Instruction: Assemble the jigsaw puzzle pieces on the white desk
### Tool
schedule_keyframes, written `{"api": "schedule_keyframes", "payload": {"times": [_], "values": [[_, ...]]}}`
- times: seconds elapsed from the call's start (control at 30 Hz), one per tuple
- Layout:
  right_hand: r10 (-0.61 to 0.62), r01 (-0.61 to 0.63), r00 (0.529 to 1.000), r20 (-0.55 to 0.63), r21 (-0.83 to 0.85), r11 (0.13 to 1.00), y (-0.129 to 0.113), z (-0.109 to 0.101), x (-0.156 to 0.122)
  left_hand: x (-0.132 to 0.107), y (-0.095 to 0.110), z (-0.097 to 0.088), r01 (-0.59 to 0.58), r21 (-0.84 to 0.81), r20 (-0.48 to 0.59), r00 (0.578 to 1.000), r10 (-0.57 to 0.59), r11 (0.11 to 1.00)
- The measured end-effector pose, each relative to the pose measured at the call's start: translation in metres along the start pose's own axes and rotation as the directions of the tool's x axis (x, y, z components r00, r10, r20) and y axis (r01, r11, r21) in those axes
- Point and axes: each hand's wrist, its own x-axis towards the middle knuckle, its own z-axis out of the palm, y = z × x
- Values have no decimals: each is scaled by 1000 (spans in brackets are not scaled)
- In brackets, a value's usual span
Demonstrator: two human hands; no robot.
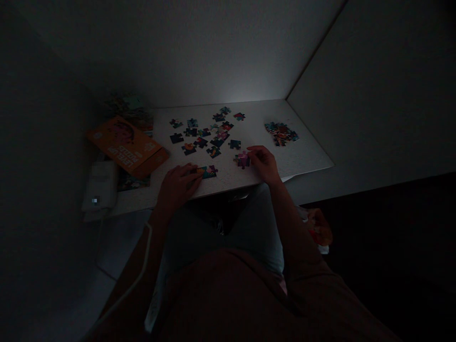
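Under dim light, my left hand [181, 184] rests at the table's front edge, its fingers and thumb closed about the left end of a short strip of puzzle pieces [209, 172] in teal and yellow. To its right, my right hand [264, 164] pinches the edge of a pink and purple puzzle piece [243, 160] on the tabletop. Whether that is one piece or two joined, I cannot tell. Beyond both hands lie several loose puzzle pieces [200, 142], mostly dark blue with coloured pictures. A single dark piece [234, 144] lies just behind the pink one.
A heap of puzzle pieces [281, 133] sits at the right of the white table [306, 159]. On the left, an orange puzzle box [126, 145] lies tilted over a picture sheet [137, 183], beside a white device [101, 183] with a cable. Walls stand behind and right.
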Motion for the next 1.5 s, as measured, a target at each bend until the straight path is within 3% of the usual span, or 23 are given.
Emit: {"api": "schedule_keyframes", "payload": {"times": [0.13,0.27,0.43,0.53,0.6,0.7,0.83,1.07,1.23,1.33,1.5], "values": [[19,-20,998,-53,-5,1000,4,1,4,0,-1,0,0,-6,0,1000,0,1000],[-9,7,998,-58,-44,999,18,-16,28,0,-2,-1,-13,-11,10,1000,13,1000],[-20,-1,997,-80,-258,966,37,-48,60,-1,-2,-1,-36,12,0,999,36,999],[-33,-8,995,-93,-414,910,38,-53,61,-2,-2,-1,-56,33,-11,998,56,998],[-112,71,992,-50,-515,854,35,-50,55,-3,-1,-1,-58,43,-19,998,59,997],[-194,208,977,88,-595,776,28,-41,49,-3,-1,0,-56,26,-14,998,57,998],[-113,216,974,198,-641,736,23,-14,61,-3,-1,-1,-43,9,3,999,43,999],[14,123,985,174,-750,650,22,61,109,-3,1,-2,-21,2,11,1000,21,1000],[109,21,985,132,-724,689,18,81,130,-2,3,-5,-26,-6,22,999,26,1000],[135,-15,979,151,-610,792,14,75,131,-1,4,-6,-31,-4,21,999,31,1000],[-8,82,973,230,-314,946,5,52,103,-1,5,-6,-20,-9,30,999,21,1000]]}}
